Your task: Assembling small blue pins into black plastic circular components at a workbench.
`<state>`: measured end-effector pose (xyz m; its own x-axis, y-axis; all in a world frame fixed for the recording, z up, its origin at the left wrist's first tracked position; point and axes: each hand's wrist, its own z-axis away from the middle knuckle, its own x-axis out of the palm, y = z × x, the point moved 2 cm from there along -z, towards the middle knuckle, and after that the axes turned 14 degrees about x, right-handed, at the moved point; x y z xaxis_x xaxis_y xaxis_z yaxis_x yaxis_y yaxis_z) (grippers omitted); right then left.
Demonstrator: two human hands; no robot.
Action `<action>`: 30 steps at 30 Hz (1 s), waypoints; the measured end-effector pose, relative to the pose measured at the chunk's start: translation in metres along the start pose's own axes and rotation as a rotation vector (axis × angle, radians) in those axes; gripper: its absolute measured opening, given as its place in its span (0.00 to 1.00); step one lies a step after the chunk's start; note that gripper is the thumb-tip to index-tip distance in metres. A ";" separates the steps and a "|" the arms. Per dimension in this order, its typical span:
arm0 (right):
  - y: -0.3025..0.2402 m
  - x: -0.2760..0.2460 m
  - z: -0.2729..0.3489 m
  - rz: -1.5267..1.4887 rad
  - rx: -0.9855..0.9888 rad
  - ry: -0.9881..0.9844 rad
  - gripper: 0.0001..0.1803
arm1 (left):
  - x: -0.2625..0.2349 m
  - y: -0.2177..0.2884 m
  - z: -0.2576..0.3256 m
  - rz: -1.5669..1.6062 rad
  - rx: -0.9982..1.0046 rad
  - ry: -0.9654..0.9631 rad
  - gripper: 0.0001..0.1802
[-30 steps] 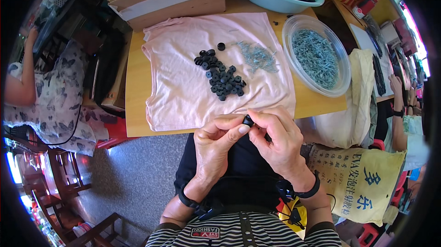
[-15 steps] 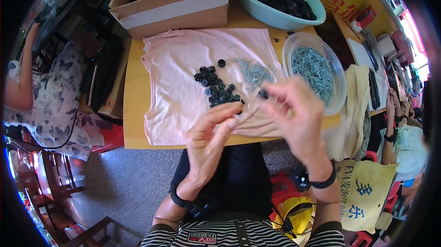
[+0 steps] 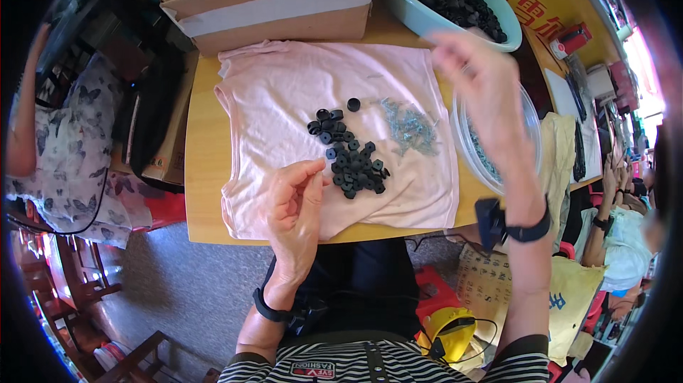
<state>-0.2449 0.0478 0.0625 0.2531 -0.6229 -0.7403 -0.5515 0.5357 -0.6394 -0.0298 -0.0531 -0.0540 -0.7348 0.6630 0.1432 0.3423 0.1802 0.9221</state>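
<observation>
Left hand (image 3: 292, 208) with thumb (image 3: 311, 198) and forefinger (image 3: 304, 170) close together, right hand (image 3: 485, 80) a blur atop an outstretched forearm (image 3: 530, 280)

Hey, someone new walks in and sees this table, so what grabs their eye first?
Probably the pink cloth on the wooden table, with a cluster of small black parts at its middle and thin silvery fasteners to their right. Next, the blurred right hand, seen near the mint-green basin at upper right, and the left hand just left of the cluster.
</observation>
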 end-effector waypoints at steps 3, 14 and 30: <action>-0.002 0.036 0.039 0.045 -0.046 -0.285 0.12 | 0.000 -0.001 0.001 0.018 -0.003 0.001 0.10; 0.014 0.058 0.065 -0.011 -0.078 -0.190 0.08 | 0.003 -0.005 0.000 -0.032 0.034 -0.034 0.10; 0.051 0.019 0.139 0.308 -0.196 0.138 0.10 | 0.082 0.022 -0.026 -0.748 0.567 -0.431 0.04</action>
<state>-0.1582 0.1423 -0.0133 -0.0500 -0.5284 -0.8475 -0.7300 0.5984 -0.3301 -0.0979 -0.0134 -0.0126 -0.6396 0.4246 -0.6408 0.1921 0.8955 0.4016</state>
